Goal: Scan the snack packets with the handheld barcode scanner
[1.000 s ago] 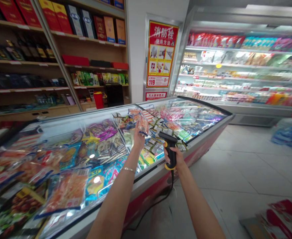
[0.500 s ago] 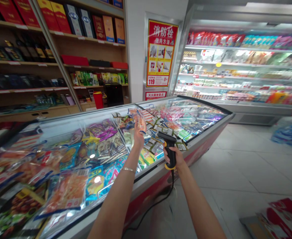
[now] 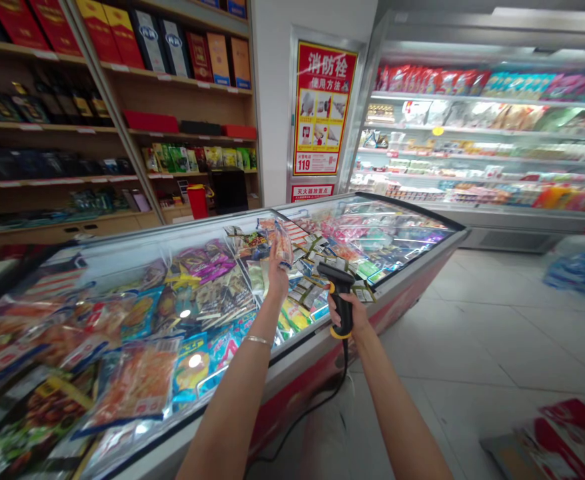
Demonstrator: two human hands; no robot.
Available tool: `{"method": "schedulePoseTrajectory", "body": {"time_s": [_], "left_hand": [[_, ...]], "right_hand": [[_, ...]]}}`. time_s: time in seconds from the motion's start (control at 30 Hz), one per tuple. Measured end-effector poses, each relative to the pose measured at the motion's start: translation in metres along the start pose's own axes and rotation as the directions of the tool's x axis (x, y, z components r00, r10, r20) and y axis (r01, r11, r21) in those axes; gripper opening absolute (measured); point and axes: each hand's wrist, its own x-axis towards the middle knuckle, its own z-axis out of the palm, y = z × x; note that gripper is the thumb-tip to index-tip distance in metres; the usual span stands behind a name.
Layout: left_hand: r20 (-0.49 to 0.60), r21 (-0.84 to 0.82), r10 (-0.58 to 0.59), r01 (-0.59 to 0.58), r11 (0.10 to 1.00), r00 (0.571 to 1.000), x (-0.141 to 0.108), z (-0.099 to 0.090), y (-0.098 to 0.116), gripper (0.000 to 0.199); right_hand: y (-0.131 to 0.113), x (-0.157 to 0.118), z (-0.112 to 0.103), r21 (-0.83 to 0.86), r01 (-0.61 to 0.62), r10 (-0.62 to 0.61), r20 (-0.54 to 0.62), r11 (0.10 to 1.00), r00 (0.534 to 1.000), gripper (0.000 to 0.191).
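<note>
My left hand (image 3: 276,275) is closed on a clear food packet (image 3: 283,245) with orange contents, held up above the chest freezer (image 3: 292,363). A silver bracelet (image 3: 258,340) circles my left wrist. In my right hand (image 3: 355,313) is a black and yellow barcode scanner (image 3: 341,300), gripped upright by its handle, its head near the freezer's front edge. A black cord (image 3: 317,405) runs from the handle down toward the floor. Flat brown and green packets (image 3: 308,290) lie between and behind my hands, on the freezer top.
Bags of orange food (image 3: 135,377) are heaped on the freezer's left end. Shelves with boxes and bottles (image 3: 187,100) stand behind. A lit refrigerated display (image 3: 472,143) is at the back right. Bottled water packs (image 3: 582,270) and red cartons (image 3: 567,433) sit on the floor at right.
</note>
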Motion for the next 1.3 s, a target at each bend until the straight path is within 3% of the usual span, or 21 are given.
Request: {"method": "schedulePoseTrajectory", "body": {"time_s": [0.13, 0.23, 0.3, 0.37, 0.43, 0.53, 0.63, 0.73, 0.9, 1.1, 1.3], "left_hand": [[0.001, -0.081, 0.062, -0.062, 0.995, 0.998, -0.005, 0.003, 0.022, 0.05], [-0.025, 0.094, 0.145, -0.142, 0.985, 0.989, -0.022, -0.01, 0.058, 0.047], [-0.041, 0.302, 0.251, -0.227, 0.926, 0.967, -0.042, -0.032, 0.089, 0.045], [-0.022, 0.534, 0.39, -0.319, 0.783, 0.92, -0.065, -0.062, 0.124, 0.043], [0.026, 0.731, 0.504, -0.361, 0.58, 0.863, -0.089, -0.093, 0.159, 0.042], [0.098, 0.916, 0.599, -0.307, 0.258, 0.795, -0.119, -0.134, 0.205, 0.041], [0.156, 0.978, 0.63, -0.207, 0.008, 0.761, -0.142, -0.165, 0.235, 0.043], [0.161, 0.986, 0.622, -0.098, -0.134, 0.767, -0.161, -0.188, 0.243, 0.046], [0.14, 0.977, 0.588, -0.015, -0.213, 0.796, -0.186, -0.214, 0.223, 0.046], [0.178, 0.963, 0.528, -0.038, -0.265, 0.83, -0.198, -0.227, 0.205, 0.049], [0.127, 0.975, 0.554, 0.001, -0.224, 0.823, -0.198, -0.23, 0.203, 0.048]], "right_hand": [[-0.002, -0.001, 0.005, -0.027, 0.023, -0.024, -0.039, 0.999, 0.999, 0.027], [0.0, -0.004, 0.018, -0.043, 0.011, -0.011, -0.007, 0.999, 1.0, 0.028], [0.007, -0.003, 0.034, -0.02, -0.005, 0.006, 0.05, 1.0, 0.999, 0.029], [0.018, 0.0, 0.055, 0.021, -0.015, 0.012, 0.11, 1.0, 0.994, 0.03], [0.034, 0.007, 0.083, 0.057, -0.029, 0.019, 0.165, 0.998, 0.986, 0.03], [0.059, 0.021, 0.129, 0.078, -0.073, 0.053, 0.241, 0.994, 0.969, 0.029], [0.084, 0.034, 0.172, 0.085, -0.129, 0.099, 0.29, 0.988, 0.952, 0.029], [0.111, 0.041, 0.206, 0.103, -0.184, 0.145, 0.305, 0.978, 0.941, 0.029], [0.151, 0.039, 0.237, 0.091, -0.297, 0.251, 0.338, 0.95, 0.907, 0.022], [0.167, 0.032, 0.241, -0.009, -0.377, 0.358, 0.338, 0.926, 0.871, 0.028], [0.164, 0.03, 0.236, -0.036, -0.396, 0.383, 0.349, 0.917, 0.855, 0.027]]}}
